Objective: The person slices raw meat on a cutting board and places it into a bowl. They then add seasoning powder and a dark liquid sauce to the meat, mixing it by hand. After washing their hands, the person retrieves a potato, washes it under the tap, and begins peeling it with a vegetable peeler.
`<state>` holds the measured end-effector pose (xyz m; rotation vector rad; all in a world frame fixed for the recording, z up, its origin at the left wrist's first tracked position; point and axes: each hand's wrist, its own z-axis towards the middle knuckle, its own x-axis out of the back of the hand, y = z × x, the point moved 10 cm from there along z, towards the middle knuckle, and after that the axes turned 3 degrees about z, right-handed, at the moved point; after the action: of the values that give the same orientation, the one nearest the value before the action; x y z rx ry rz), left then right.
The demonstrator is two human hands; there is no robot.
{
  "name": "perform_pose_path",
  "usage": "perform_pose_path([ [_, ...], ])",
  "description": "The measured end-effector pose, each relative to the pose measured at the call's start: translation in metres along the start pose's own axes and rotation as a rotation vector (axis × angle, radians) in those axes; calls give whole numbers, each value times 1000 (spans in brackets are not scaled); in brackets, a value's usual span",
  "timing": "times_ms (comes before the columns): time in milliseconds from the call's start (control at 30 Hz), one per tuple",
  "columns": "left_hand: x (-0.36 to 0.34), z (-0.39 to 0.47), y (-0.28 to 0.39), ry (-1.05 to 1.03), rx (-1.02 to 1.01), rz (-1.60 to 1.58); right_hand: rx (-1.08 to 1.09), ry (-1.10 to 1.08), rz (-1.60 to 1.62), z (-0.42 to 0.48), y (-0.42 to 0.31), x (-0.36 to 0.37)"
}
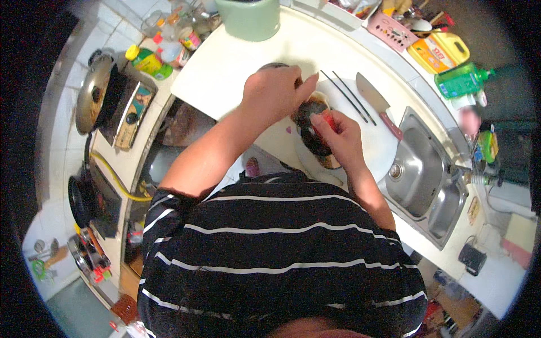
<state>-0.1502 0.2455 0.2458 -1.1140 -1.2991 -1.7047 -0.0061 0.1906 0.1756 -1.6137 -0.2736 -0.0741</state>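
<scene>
My right hand (344,137) pinches a small red object (328,120), perhaps a cap, against a dark container (316,141). The fingers cover much of it, so its exact kind is unclear. A round dark shape with a brown edge (321,96) shows just beyond. My left hand (274,91) hovers above the counter to the left, back upward and fingers bent; whether it holds anything is hidden. Past its knuckles shows the rim of a bowl (272,66). Two black chopsticks (351,99) and a kitchen knife with a red handle (376,99) lie on a round white cutting board (376,148).
To the right is a double stainless-steel sink (416,156). A green bucket (249,19) stands at the back. Bottles (458,80) and a pink basket (391,31) line the right ledge. At left are a gas stove (105,207) and a lidded pan (95,95).
</scene>
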Motion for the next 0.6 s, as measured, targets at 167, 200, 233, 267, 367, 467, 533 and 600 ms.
perform_pose_path([
  [167,-5,14,-19,-119,123,185,-28,-17,-38,10,-5,-9],
  [200,1,16,-25,-54,145,118,-12,-12,-34,13,1,-6],
  [233,6,19,-39,29,140,94,6,-18,-24,17,-1,-7],
  [267,8,20,-58,112,133,72,-49,-22,-13,19,-3,-7],
  [367,11,-1,-103,155,248,-327,-124,-56,95,27,3,-12],
  [467,-9,-41,-134,88,444,-754,-111,-80,62,39,13,-12],
  [533,-37,-71,-150,33,527,-890,-156,-91,36,49,20,-12],
  [600,-61,-103,-161,44,594,-983,-135,-70,-76,58,23,-12],
])
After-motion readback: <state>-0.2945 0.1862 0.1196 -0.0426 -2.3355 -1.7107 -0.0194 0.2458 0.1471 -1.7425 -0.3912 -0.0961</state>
